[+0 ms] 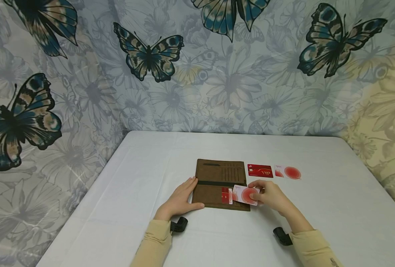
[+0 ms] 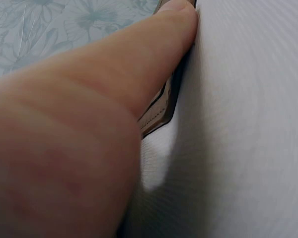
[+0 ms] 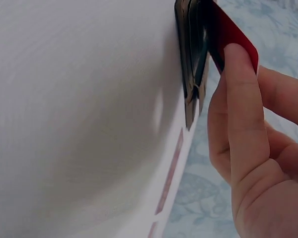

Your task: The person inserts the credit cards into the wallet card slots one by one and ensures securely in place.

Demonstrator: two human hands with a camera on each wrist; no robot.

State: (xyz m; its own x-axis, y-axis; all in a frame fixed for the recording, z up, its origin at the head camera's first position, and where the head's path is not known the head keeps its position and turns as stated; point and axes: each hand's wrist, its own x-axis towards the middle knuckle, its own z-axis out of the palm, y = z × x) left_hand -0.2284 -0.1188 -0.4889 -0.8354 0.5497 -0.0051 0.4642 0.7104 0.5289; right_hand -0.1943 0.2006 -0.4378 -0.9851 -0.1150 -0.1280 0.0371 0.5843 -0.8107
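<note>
A brown wallet (image 1: 211, 172) lies spread open on the table, card slots showing in its far half. My left hand (image 1: 181, 198) rests at its left side, fingers extended along the edge and thumb at the near corner. In the left wrist view the thumb (image 2: 154, 54) touches the wallet's edge. Over the right part of the near half, my right hand (image 1: 271, 196) pinches a pale pink card (image 1: 240, 193) with a red circle. Its other face (image 3: 236, 37) looks red in the right wrist view. Red and white card parts (image 1: 225, 195) show in the near half.
A red card (image 1: 260, 171) marked VIP lies just right of the wallet's far half. Beside it is a pale card (image 1: 288, 172) with a red circle. A white cloth covers the table (image 1: 124, 193), and butterfly-patterned fabric (image 1: 231, 85) hangs behind it.
</note>
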